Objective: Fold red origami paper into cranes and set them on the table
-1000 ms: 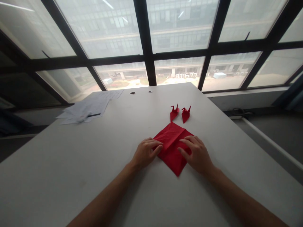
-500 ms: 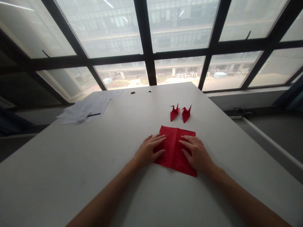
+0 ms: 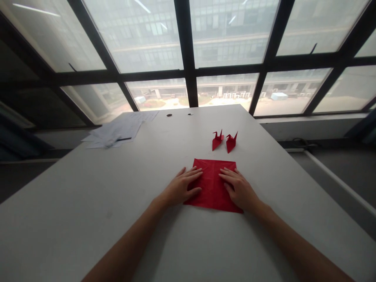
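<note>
A square sheet of red paper [image 3: 212, 188] with faint creases lies on the white table in front of me. My left hand [image 3: 182, 186] rests on its left side, fingers stretched out and palm down. On the right side lies my right hand [image 3: 237, 188], also flat with fingers extended. The hands partly cover the left and right edges of the sheet. Just beyond it stand two folded red paper cranes, a left one [image 3: 217, 141] and a right one [image 3: 231, 143], side by side and apart from both hands.
Loose white printed sheets [image 3: 126, 127] lie at the table's far left, with a dark pen [image 3: 123, 139] on them. Two round holes [image 3: 169, 115] show near the far edge of the white table [image 3: 141, 164]. Large windows with black frames [image 3: 192, 90] rise behind.
The red paper now lies flatter and squarer to me; its raised middle crease has gone down. Both hands have shifted slightly left with it. The cranes stay in place.
</note>
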